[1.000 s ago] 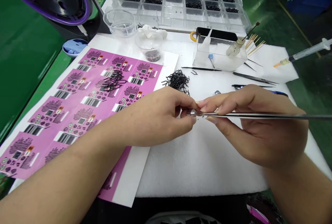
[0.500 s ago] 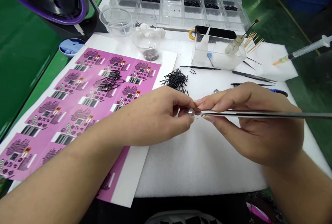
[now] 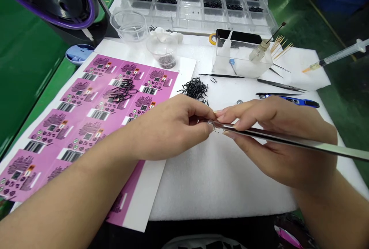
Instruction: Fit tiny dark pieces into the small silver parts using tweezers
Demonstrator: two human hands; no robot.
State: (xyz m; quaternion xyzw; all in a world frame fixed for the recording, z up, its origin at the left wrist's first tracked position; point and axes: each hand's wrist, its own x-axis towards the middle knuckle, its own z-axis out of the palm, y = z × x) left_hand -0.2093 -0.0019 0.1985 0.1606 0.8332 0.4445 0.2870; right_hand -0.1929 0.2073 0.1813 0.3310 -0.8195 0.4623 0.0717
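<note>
My left hand [image 3: 170, 128] reaches in from the left. Its thumb and index finger are pinched together over a tiny shiny piece whose kind I cannot make out. Close beside it, my right hand [image 3: 276, 141] grips a long, thin metal tool [image 3: 305, 141] between thumb and fingers. The tool runs out past the right edge, and its tip meets the left fingertips, which partly hide it. A pile of small black forked pins [image 3: 196, 88] lies just beyond my left hand. A second cluster of black pins [image 3: 123, 91] rests on the pink printed sheet [image 3: 161, 87].
A clear compartment box [image 3: 190, 12] of black parts stands at the back. Clear cups [image 3: 129, 26], a small clear tray [image 3: 245, 62], tweezers [image 3: 279, 85], a blue cutter [image 3: 300, 101] and a syringe [image 3: 334, 57] surround the white work surface [image 3: 225, 187].
The metal tool's right end has swung down and towards me, so it now slants. My left fingertips have closed more over the small shiny piece. More of the blue cutter shows.
</note>
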